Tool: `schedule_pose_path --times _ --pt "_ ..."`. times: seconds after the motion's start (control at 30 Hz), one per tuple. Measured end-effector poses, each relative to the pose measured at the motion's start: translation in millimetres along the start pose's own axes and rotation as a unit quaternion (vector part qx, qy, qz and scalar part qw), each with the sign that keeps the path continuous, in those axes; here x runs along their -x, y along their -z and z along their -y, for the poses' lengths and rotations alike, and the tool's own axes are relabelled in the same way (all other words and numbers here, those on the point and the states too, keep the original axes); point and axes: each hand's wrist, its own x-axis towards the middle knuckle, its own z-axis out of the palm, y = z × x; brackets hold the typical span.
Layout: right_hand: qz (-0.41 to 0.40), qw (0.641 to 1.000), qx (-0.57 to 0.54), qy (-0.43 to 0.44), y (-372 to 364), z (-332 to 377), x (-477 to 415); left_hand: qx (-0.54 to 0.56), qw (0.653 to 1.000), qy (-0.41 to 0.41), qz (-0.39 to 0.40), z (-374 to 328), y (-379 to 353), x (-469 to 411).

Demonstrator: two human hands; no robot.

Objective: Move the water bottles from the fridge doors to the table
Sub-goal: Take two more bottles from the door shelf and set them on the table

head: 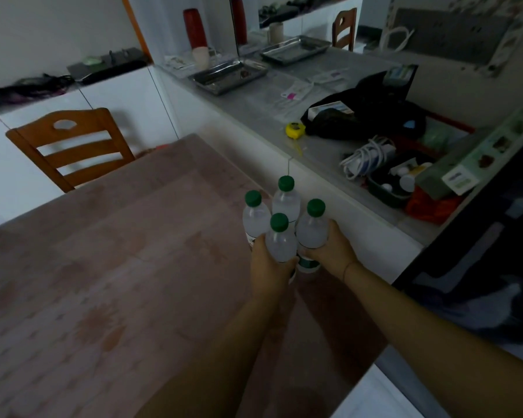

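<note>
Several clear water bottles with green caps [284,218] are bunched upright together over the right edge of the table [103,267], which has a pinkish patterned cloth. My left hand [269,263] grips the near-left bottles from the left. From the right, my right hand [332,248] wraps around the right-hand bottle [311,230]. Whether the bottle bases touch the table is hidden by my hands. The fridge is not in view.
A wooden chair [70,143] stands at the table's far side. To the right runs a grey counter [254,104] with a yellow tape measure [295,129], a black bag [372,116], cables, a box of small items and metal trays [230,75].
</note>
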Motion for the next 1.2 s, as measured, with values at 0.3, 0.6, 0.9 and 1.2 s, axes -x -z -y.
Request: schedule_pose_path --times 0.3,0.6,0.9,1.2 --pt "0.007 0.998 -0.038 -0.042 28.1 -20.9 51.7 0.007 0.998 -0.046 -0.033 -0.3 8.1 45.7" --pt "-0.076 0.996 -0.040 0.005 39.3 -30.4 129.1 -0.092 0.993 -0.069 0.035 -5.7 32.9 127.4" --pt "-0.162 0.986 -0.036 0.010 22.7 -20.4 248.9 -0.092 0.971 -0.185 0.122 7.9 74.3 188.4" --pt "-0.260 0.964 -0.026 -0.058 -13.4 -7.4 429.7 -0.101 0.952 -0.173 0.229 42.4 145.8 299.6"
